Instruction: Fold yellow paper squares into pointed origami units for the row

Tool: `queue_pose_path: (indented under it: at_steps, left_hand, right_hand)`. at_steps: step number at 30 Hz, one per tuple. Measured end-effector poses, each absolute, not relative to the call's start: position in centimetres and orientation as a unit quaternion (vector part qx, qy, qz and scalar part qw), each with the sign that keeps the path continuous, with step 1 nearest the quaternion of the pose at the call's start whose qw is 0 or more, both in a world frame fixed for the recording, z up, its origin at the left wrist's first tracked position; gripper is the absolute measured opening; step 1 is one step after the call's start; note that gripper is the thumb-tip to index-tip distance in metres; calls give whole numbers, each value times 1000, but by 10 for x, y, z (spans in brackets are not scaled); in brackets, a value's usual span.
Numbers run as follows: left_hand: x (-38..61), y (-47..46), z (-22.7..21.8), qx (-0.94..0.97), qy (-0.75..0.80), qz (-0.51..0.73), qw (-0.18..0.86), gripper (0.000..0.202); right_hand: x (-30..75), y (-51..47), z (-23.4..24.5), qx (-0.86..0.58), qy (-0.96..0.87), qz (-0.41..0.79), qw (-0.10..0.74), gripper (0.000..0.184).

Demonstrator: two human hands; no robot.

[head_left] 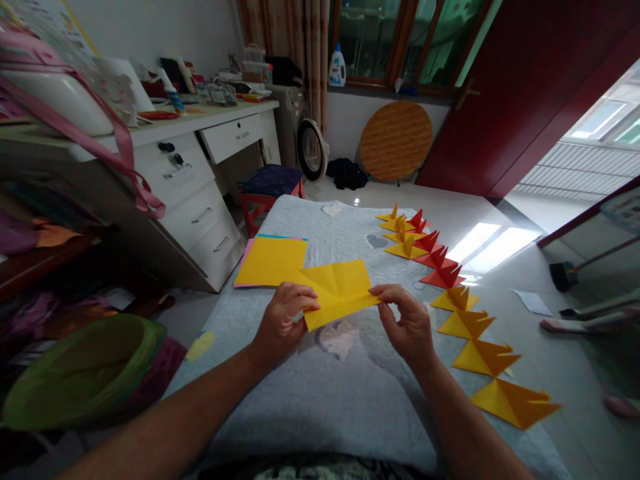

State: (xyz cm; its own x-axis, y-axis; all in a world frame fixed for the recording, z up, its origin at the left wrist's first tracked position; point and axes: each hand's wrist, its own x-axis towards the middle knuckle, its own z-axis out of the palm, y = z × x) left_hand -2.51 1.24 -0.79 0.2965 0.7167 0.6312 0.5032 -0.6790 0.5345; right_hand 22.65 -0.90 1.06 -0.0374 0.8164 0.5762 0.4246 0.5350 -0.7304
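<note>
Between both hands is a creased sheet of yellow origami paper [340,283], raised a little above the cloth-covered table. My left hand [286,317] pinches its left edge, thumb below and fingers on top. At the right edge, my right hand [406,319] grips the sheet between thumb and index finger. A stack of coloured paper [270,261], yellow uppermost with pink and blue edges showing, lies just beyond my left hand. To the right, folded yellow paper cranes [483,357] and red paper cranes [443,270] stand in rows along the table's right side.
A pale blue-grey cloth [320,400] covers the table. On the left are a white desk [200,213] with drawers, a stool [270,180] and a green-lined bin [85,373]. A washing machine [295,113] and a round wooden board [396,140] are at the back.
</note>
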Motion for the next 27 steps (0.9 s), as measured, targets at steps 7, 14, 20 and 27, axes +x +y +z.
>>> queue_pose_path:
  at_steps: [7, 14, 20, 27]
  left_hand:
    - [-24, 3, -7, 844, 360, 398, 11, 7]
    - [-22, 5, -13, 881, 319, 344, 54, 18]
    - [-21, 9, -17, 878, 310, 356, 85, 27]
    - [-20, 13, -17, 872, 323, 346, 123, 19]
  right_hand:
    - [224, -5, 7, -432, -740, 163, 489, 24]
    - [225, -1, 4, -448, -753, 182, 446, 18]
    - [227, 1, 0, -449, -752, 197, 441, 18]
    - [230, 3, -6, -452, -769, 201, 404, 21]
